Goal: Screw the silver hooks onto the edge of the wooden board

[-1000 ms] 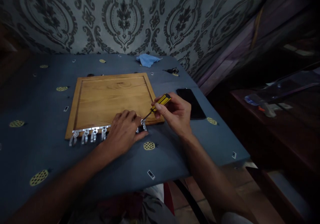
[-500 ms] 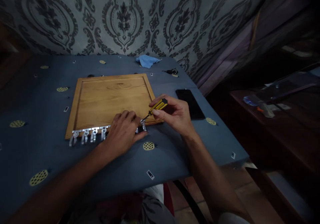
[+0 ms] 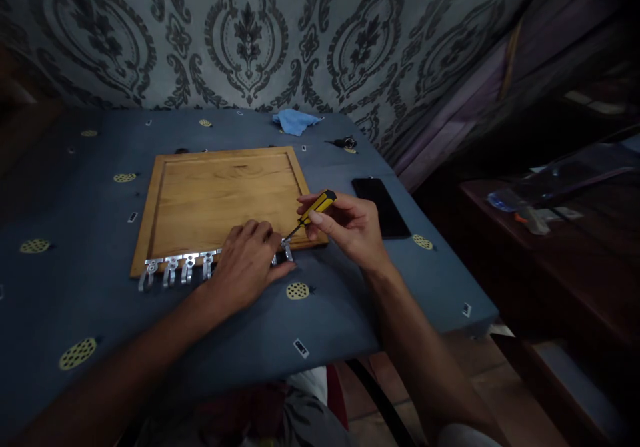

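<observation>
A square wooden board (image 3: 220, 197) lies on the blue patterned tablecloth (image 3: 75, 287). Along its near edge runs a silver metal hook rail (image 3: 175, 267) with several hooks hanging over the edge. My left hand (image 3: 247, 264) presses down on the right part of the rail, fingers curled over it, hiding that section. My right hand (image 3: 345, 227) grips a yellow-and-black screwdriver (image 3: 313, 210), its tip touching the rail's right end near the board's near right corner.
A black phone (image 3: 383, 206) lies flat just right of the board. At the back, against the patterned wall, are a blue cloth (image 3: 295, 120) and a small dark object (image 3: 343, 142). The table's edge drops off on the right, beside a dark wooden shelf (image 3: 550, 234).
My right hand has turned the screwdriver handle slightly between the frames; the tip stays on the rail's right end. My left hand has not moved.
</observation>
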`<state>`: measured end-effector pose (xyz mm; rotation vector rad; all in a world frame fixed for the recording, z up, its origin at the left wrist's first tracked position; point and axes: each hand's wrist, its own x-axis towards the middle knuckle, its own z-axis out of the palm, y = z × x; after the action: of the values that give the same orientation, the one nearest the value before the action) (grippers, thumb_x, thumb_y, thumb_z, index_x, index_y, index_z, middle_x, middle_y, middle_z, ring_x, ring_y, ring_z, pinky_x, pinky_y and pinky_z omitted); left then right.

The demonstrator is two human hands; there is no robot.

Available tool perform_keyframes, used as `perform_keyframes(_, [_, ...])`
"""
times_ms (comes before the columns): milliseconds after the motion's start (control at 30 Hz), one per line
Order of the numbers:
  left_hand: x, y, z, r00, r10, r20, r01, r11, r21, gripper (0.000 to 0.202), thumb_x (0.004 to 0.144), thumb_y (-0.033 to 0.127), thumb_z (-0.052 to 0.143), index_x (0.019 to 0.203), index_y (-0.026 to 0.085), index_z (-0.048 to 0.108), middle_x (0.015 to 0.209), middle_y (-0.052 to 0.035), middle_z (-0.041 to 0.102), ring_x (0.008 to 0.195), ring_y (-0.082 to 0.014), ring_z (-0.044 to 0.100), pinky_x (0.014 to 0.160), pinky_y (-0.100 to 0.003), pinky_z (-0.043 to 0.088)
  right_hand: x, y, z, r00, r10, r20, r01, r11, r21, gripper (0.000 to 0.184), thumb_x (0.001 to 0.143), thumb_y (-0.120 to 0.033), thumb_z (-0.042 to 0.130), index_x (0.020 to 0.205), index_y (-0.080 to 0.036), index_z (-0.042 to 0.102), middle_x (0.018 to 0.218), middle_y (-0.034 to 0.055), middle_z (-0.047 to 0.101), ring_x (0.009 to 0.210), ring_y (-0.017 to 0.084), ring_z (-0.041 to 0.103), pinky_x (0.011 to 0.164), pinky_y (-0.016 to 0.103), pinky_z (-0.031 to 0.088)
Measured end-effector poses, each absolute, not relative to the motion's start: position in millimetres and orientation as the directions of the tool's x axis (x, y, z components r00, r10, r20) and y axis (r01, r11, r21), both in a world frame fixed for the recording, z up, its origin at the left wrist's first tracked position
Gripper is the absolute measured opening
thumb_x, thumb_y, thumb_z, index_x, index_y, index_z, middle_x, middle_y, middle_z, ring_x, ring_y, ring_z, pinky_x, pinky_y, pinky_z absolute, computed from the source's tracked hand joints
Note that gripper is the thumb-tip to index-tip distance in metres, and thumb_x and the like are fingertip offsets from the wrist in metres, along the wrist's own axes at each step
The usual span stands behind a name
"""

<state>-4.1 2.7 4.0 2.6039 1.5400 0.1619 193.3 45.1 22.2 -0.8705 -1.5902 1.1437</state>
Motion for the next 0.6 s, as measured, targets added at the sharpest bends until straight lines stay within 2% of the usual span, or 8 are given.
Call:
perform_keyframes(133, [-4, 2, 4, 0.486, 0.874, 0.025, 0.863, -0.485, 0.142, 0.043, 0.096, 0.053, 0.066, 0.118, 0.016, 0.068, 0.118, -0.0102, 0.066, 0.116, -0.0333, 0.059, 0.097, -0.048, 0.049, 190, 45, 21, -0.226, 0.914, 0.338, 0.037, 0.355, -0.934, 0.032, 0.074, -0.044, 0.091, 0.079, -0.019, 0.073, 0.076, -0.0008, 0.070, 0.054, 0.009, 0.060, 0.051, 0.023, 0.050])
perform_keyframes(233, [-3, 2, 4, 0.482, 0.875, 0.031, 0.865, -0.481, 0.143, 0.042, 0.096, 0.053, 0.067, 0.117, 0.017, 0.068, 0.117, -0.0098, 0.066, 0.116, -0.0330, 0.059, 0.097, -0.047, 0.049, 187, 45, 21, -0.141, 0.906, 0.399, 0.029, 0.407, -0.913, 0.034, 0.075, -0.045, 0.090, 0.075, -0.019, 0.069, 0.066, -0.0042, 0.064, 0.048, 0.008, 0.057, 0.045, 0.022, 0.046])
perform_keyframes(367, [-4, 3, 3, 0.486, 0.873, 0.045, 0.861, -0.487, 0.145, 0.041, 0.096, 0.053, 0.067, 0.116, 0.017, 0.067, 0.118, -0.0095, 0.067, 0.115, -0.0323, 0.059, 0.096, -0.046, 0.049, 185, 45, 22, -0.005, 0.885, 0.465, 0.020, 0.465, -0.885, 0.037, 0.077, -0.049, 0.088, 0.073, -0.021, 0.064, 0.061, -0.0056, 0.060, 0.043, 0.008, 0.054, 0.042, 0.022, 0.046])
perform_keyframes(600, [-4, 3, 4, 0.483, 0.875, 0.045, 0.864, -0.484, 0.139, 0.041, 0.095, 0.053, 0.069, 0.115, 0.017, 0.067, 0.117, -0.0097, 0.067, 0.115, -0.0318, 0.059, 0.095, -0.045, 0.049, 183, 45, 20, -0.078, 0.898, 0.432, 0.039, 0.436, -0.899, 0.036, 0.078, -0.049, 0.087, 0.075, -0.021, 0.065, 0.061, -0.0059, 0.059, 0.045, 0.008, 0.056, 0.044, 0.022, 0.046])
